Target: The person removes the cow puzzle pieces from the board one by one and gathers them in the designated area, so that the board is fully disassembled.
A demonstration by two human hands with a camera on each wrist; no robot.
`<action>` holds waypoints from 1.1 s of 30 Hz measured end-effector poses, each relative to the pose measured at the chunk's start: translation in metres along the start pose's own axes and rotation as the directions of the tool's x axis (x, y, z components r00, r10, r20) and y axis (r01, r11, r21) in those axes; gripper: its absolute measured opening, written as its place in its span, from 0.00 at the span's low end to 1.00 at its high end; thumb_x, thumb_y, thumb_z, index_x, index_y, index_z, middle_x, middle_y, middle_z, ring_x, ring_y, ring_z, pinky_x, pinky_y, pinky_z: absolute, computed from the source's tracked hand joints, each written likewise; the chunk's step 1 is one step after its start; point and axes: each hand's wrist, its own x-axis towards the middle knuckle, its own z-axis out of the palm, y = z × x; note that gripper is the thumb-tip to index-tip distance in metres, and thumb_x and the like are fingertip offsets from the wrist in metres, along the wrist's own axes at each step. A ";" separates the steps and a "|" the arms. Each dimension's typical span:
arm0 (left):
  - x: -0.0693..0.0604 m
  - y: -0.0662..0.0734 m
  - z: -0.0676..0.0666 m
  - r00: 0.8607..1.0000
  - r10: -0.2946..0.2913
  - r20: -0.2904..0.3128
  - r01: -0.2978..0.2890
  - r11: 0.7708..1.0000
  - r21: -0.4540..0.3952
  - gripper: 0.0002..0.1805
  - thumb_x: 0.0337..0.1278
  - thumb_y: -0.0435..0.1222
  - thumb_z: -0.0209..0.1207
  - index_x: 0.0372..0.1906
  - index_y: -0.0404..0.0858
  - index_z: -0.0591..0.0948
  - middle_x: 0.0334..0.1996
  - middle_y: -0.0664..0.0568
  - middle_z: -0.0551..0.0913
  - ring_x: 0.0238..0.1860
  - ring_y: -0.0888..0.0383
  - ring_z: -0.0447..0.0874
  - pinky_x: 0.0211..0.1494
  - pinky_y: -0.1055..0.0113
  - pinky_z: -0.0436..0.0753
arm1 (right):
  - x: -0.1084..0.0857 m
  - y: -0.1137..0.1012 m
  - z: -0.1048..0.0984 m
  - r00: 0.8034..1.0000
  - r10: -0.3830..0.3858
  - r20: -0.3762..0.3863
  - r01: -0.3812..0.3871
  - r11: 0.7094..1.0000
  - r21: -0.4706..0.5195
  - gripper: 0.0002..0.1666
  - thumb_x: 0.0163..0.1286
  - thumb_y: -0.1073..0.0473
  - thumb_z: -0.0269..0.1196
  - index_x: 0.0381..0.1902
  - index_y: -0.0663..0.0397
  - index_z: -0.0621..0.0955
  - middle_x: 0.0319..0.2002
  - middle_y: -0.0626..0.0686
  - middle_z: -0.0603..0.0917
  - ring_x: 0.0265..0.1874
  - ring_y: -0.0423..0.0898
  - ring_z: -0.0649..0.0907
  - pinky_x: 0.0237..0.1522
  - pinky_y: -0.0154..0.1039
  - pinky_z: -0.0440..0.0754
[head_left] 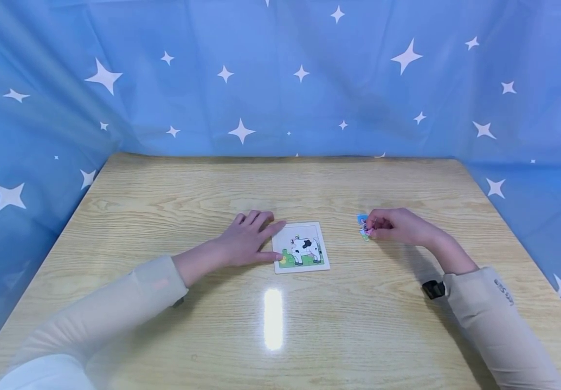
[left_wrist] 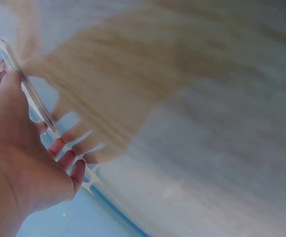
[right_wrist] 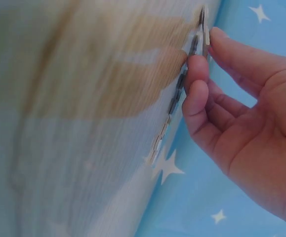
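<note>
- The cow board (head_left: 300,230), my reference for all places, lies flat on the counter (head_left: 202,336), a cow picture (head_left: 306,250) and green ground across its lower part.
- Progress, as I judge it: work on the board is partway. The cow appears complete, but from my remote head view I cannot tell whether the pale strip above it is unfilled or printed.
- Remaining, as I judge it: the coloured piece (head_left: 362,223), blue with a small figure, is well apart from the board, to its right; I cannot tell whether it is one piece or several overlapping.
- Left hand (head_left: 248,238), at the board's left side: I note fingers spread wide, index finger at the upper left edge and thumb at the lower left corner, both touching; the others lie left of the board, grasping nothing.
- Right hand (head_left: 399,225), right of the board: I note thumb and fingertips drawn together, pinching the coloured piece; the remaining fingers are curled beneath the palm.
- Starred cloth (head_left: 280,97): hangs well behind the board, beyond the counter's far edge.
</note>
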 end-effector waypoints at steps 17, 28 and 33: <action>0.000 0.000 0.000 1.000 0.009 -0.010 -0.009 1.000 -0.005 0.45 0.71 0.65 0.50 0.83 0.46 0.56 0.75 0.42 0.59 0.73 0.43 0.57 0.69 0.43 0.61 | 0.002 -0.003 0.001 0.997 0.053 0.053 -0.053 0.999 -0.014 0.06 0.75 0.63 0.64 0.46 0.54 0.77 0.27 0.48 0.80 0.26 0.46 0.80 0.30 0.39 0.75; 0.003 -0.002 0.002 1.000 -0.002 0.006 0.002 1.000 0.004 0.46 0.71 0.66 0.48 0.83 0.47 0.54 0.76 0.42 0.58 0.74 0.44 0.56 0.69 0.43 0.62 | 0.000 -0.007 0.002 0.999 0.035 0.019 -0.035 0.999 -0.037 0.07 0.74 0.63 0.65 0.41 0.57 0.77 0.26 0.46 0.77 0.24 0.41 0.73 0.30 0.37 0.71; 0.002 -0.002 0.003 1.000 -0.005 0.012 0.005 1.000 0.000 0.46 0.71 0.67 0.48 0.83 0.47 0.54 0.76 0.42 0.58 0.75 0.44 0.55 0.69 0.42 0.62 | 0.000 -0.006 0.004 0.999 0.029 0.018 -0.028 0.999 -0.044 0.07 0.73 0.63 0.66 0.39 0.57 0.77 0.27 0.45 0.77 0.26 0.41 0.71 0.31 0.36 0.71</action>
